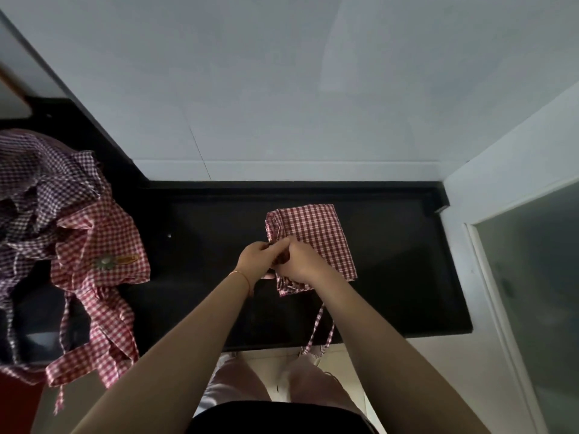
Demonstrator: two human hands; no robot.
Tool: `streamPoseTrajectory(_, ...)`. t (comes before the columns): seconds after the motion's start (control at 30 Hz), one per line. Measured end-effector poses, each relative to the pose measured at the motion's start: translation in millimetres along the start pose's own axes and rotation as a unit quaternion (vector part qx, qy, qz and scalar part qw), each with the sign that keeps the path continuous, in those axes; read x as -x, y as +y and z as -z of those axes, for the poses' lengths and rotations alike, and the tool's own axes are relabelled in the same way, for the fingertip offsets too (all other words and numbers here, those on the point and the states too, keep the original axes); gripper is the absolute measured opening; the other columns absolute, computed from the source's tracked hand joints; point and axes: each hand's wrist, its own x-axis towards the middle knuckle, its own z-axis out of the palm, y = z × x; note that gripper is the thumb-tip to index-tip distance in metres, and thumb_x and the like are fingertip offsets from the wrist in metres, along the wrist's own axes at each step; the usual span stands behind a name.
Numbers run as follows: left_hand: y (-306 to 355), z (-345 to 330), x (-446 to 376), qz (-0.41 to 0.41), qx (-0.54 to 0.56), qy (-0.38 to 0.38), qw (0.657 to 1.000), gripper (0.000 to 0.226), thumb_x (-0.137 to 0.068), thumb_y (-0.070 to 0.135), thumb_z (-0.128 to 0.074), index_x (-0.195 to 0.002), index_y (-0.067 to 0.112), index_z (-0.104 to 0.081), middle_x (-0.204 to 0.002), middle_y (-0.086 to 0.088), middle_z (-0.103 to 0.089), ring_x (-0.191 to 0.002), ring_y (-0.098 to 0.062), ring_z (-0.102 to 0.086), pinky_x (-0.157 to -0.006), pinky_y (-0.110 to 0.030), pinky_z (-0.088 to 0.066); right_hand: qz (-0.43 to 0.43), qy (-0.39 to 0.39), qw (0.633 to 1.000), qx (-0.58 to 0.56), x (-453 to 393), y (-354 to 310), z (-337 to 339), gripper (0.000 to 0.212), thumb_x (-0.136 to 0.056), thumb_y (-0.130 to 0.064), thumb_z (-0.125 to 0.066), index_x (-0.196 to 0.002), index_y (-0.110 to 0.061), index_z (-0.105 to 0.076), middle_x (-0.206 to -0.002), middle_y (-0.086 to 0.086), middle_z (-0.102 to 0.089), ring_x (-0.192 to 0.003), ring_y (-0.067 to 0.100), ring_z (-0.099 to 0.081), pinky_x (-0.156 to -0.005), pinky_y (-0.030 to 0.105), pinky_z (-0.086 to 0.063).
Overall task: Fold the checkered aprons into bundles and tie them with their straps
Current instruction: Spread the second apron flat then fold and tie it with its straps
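Head view: folded red-checked apron [313, 239] lying flat on the black table [407, 277], roughly at its middle, as a thick rectangular bundle with layered edges showing along its near-left side. Both hands meeting at that near-left edge of the bundle. Left hand [255, 258] curled, fingertips pinched on something at the bundle's edge, probably a strap end, though too dark and small there to tell for sure. Right hand [299, 261] lying over the bundle's near corner, fingers [282, 245] bent and pinching toward the left hand's, apparently on the same strap. A loose strap [319, 327] trailing from the bundle's near edge across the table and hanging over its front lip.

Well to the left of the bundle, an unfolded heap: a second red-checked apron [103, 261] spread and drooping over the table edge, and beside it, farther left, a purple-checked apron [34, 189] crumpled in a pile.

Judged step: folding of this apron finished, tying just begun or under way. Next move likely calls for drawing the strap taut round the bundle, bringing up the dangling strap to meet it, and knotting while keeping the layers pressed so nothing springs open. Two aprons yet to fold.
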Motion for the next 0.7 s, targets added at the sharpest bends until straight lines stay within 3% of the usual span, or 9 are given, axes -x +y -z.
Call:
streamPoseTrajectory(0.1,-0.1,-1.1,-3.2,0.024,0.067,0.004,0.997,0.024,-0.096,0.027,-0.064,-0.109,0.008,-0.068,-0.11,-0.012,-0.07,-0.097,-0.023,-0.068,-0.075,-0.033,-0.059,-0.021,-0.017,0.999,-0.024,6.3,12.5,16.3,0.02,-0.094,-0.027,-0.062,-0.109,-0.014,-0.066,-0.103,0.003,-0.068,-0.092,0.018,-0.066,-0.084,0.031,-0.055)
streamPoseTrajectory(0.2,2.9,3.0,-0.2,0.055,0.131,-0.047,0.989,0.03,-0.097,0.017,-0.062,-0.123,0.002,-0.063,-0.113,-0.01,-0.07,-0.1,-0.022,-0.067,-0.074,-0.03,-0.056,-0.105,0.218,0.968,-0.064,5.5,44.5,27.2,0.009,-0.095,-0.025,-0.061,-0.101,-0.019,-0.062,-0.101,-0.001,-0.059,-0.085,0.011,-0.059,-0.075,0.025,-0.051)
streamPoseTrajectory(0.27,2.8,2.3,0.9,0.062,0.122,-0.061,0.989,0.032,-0.097,0.014,-0.06,-0.126,0.001,-0.061,-0.115,-0.01,-0.069,-0.098,-0.02,-0.068,-0.07,-0.027,-0.056,-0.204,0.307,0.926,-0.084,2.3,68.7,32.8,0.029,-0.093,-0.027,-0.063,-0.12,-0.018,-0.055,-0.118,0.004,-0.053,-0.1,0.017,-0.056,-0.086,0.034,-0.052)
streamPoseTrajectory(0.4,-0.6,-2.6,-0.7,0.069,0.112,-0.061,0.989,0.037,-0.098,0.011,-0.058,-0.134,0.003,-0.053,-0.119,-0.009,-0.067,-0.097,-0.019,-0.068,-0.072,-0.029,-0.057,-0.303,0.153,0.909,-0.242,-1.1,89.6,37.4,0.05,-0.099,-0.038,-0.055,-0.139,-0.011,-0.043,-0.108,0.006,-0.058,-0.086,0.018,-0.061,-0.067,0.031,-0.049)
streamPoseTrajectory(0.5,-3.9,-11.1,1.4,-0.003,-0.043,0.046,0.998,0.04,-0.092,0.018,-0.069,-0.127,0.01,-0.051,-0.116,-0.006,-0.062,-0.087,-0.014,-0.064,-0.069,-0.029,-0.056,-0.258,0.215,0.927,-0.168,-2.3,98.5,27.9,0.051,-0.095,-0.035,-0.062,-0.137,-0.014,-0.04,-0.124,0.009,-0.052,-0.102,0.021,-0.059,-0.081,0.036,-0.053)
streamPoseTrajectory(0.53,-6.8,-12.5,3.9,-0.06,-0.141,0.111,0.982,0.043,-0.088,0.02,-0.074,-0.121,0.011,-0.049,-0.114,-0.005,-0.059,-0.087,-0.014,-0.061,-0.069,-0.029,-0.054,-0.226,0.264,0.933,-0.091,-2.3,99.7,22.1,0.051,-0.093,-0.031,-0.065,-0.135,-0.015,-0.041,-0.128,0.009,-0.049,-0.106,0.021,-0.056,-0.086,0.037,-0.053)
streamPoseTrajectory(0.6,-14.4,-17.2,4.0,-0.25,-0.343,0.233,0.875,0.047,-0.079,0.015,-0.079,-0.116,0.01,-0.05,-0.117,-0.009,-0.054,-0.1,-0.024,-0.058,-0.08,-0.039,-0.054,-0.099,0.342,0.93,0.093,-0.5,100.2,12.5,0.049,-0.09,-0.022,-0.067,-0.133,-0.015,-0.045,-0.132,0.01,-0.048,-0.112,0.02,-0.054,-0.09,0.032,-0.051)
streamPoseTrajectory(0.63,-14.0,-21.1,4.6,-0.343,-0.421,0.244,0.803,0.05,-0.077,0.008,-0.076,-0.122,0.009,-0.052,-0.125,-0.013,-0.054,-0.112,-0.031,-0.056,-0.092,-0.049,-0.052,-0.017,0.354,0.921,0.163,-0.9,100.7,9.1,0.049,-0.089,-0.018,-0.066,-0.134,-0.015,-0.047,-0.137,0.011,-0.047,-0.119,0.022,-0.052,-0.095,0.033,-0.048)
streamPoseTrajectory(0.7,-10.1,-32.3,4.6,-0.421,-0.582,0.134,0.683,0.066,-0.083,0.007,-0.066,-0.144,0.016,-0.043,-0.154,-0.012,-0.037,-0.143,-0.034,-0.033,-0.119,-0.056,-0.025,0.102,0.336,0.906,0.239,-7.7,103.5,3.2,0.052,-0.088,-0.016,-0.063,-0.138,-0.013,-0.049,-0.151,0.013,-0.04,-0.137,0.029,-0.043,-0.107,0.041,-0.041)
